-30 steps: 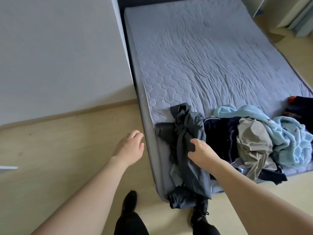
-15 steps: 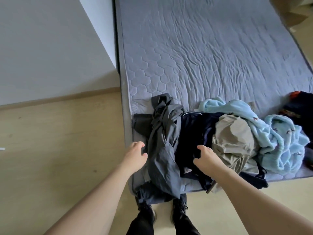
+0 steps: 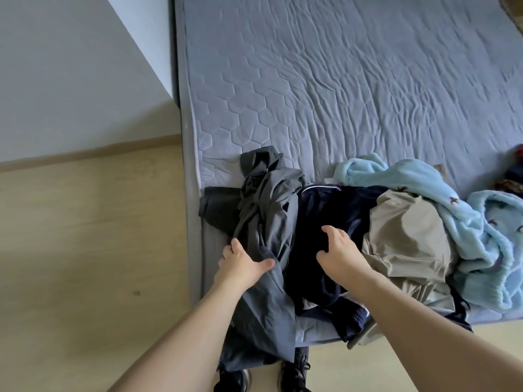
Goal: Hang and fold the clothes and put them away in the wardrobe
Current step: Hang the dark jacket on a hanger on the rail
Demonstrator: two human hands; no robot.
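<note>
Both bare forearms reach in from 6 o'clock toward the heap of clothes at the near edge of the bed. The left hand (image 3: 243,264) lies on the grey garment (image 3: 266,230), palm down, thumb stretched toward 3 o'clock across the cloth and fingers pointing to 12 o'clock along its left side; whether the fingers have closed on the fabric cannot be told. The right hand (image 3: 338,251) sits over the navy garment (image 3: 325,210) with thumb and fingers spread wide and slightly hooked, holding nothing.

The mattress (image 3: 339,80), in a quilted grey-blue cover with a hexagon pattern, is bare from the heap out to 12 o'clock. Its left edge runs beside a white wall panel (image 3: 70,66) at 10 o'clock, and pale wood flooring (image 3: 85,250) lies open at 9 o'clock. 2 dark shoes (image 3: 294,372) stand against the bed's near edge.

The grey garment is twisted into a long rope (one end bunched at 12 o'clock) and hangs over the mattress edge toward the shoes. Just right of it the navy garment shows a thin white piping line. A beige garment (image 3: 404,241) overlaps that at 3 o'clock, and a fluffy light-blue fleece (image 3: 458,222) with small dark motifs lies beyond. Something dark with red (image 3: 513,174) is cut off at the right border.
</note>
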